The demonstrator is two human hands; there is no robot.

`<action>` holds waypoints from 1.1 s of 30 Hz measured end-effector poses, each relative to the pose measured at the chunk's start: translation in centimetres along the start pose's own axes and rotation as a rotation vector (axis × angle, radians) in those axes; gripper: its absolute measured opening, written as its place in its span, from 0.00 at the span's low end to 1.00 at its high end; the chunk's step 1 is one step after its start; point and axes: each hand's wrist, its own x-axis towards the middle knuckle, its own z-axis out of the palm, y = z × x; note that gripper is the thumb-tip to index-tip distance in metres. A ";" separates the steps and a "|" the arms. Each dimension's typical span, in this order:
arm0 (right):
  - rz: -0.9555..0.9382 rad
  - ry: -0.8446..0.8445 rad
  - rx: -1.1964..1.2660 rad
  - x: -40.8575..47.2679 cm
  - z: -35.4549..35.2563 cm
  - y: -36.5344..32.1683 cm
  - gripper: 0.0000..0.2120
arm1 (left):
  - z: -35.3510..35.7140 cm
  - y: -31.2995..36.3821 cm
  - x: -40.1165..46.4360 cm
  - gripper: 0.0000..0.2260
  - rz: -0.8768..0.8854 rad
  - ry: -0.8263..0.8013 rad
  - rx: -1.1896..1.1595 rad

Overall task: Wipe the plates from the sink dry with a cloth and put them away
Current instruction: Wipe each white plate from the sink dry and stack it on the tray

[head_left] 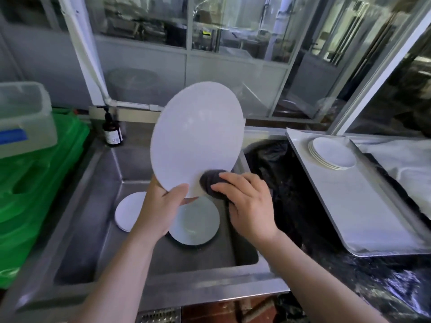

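Observation:
A large white plate (196, 136) is held tilted above the steel sink (77, 241). My left hand (161, 206) grips its lower rim, thumb on the face. My right hand (247, 201) holds a dark grey cloth (211, 181) and presses it against the plate's lower right part. Two white plates lie in the sink basin: one (127, 210) at the left, partly hidden by my left hand, and one (198, 221) under the held plate. A small stack of white plates (332, 153) sits on a metal tray (349, 206) to the right.
A brown pump bottle (112, 130) stands at the sink's back left corner. Green crates (35, 183) with a clear plastic box (23, 117) on top fill the left. A bin with a black bag (275, 159) sits between sink and tray. Glass partitions stand behind.

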 end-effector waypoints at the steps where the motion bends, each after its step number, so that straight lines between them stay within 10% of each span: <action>1: -0.021 -0.022 0.021 0.1 0.1 -0.5 0.18 | 0.1 0.1 0.3 0.23 0.008 0.000 -0.009; 10: 0.282 0.059 -0.028 6.7 -2.7 4.7 0.25 | 1.9 1.6 1.6 0.20 0.030 -0.028 0.012; 18: -0.099 0.105 0.137 8.8 -3.5 1.7 0.20 | 4.8 6.6 5.4 0.20 0.188 -0.031 0.067; 25: 0.365 0.326 0.160 16.8 -5.9 4.7 0.23 | 6.2 9.6 6.3 0.22 0.133 -0.073 0.031; 33: -0.224 0.156 0.218 16.3 -4.6 0.2 0.21 | 5.2 10.8 6.5 0.25 0.183 -0.029 0.001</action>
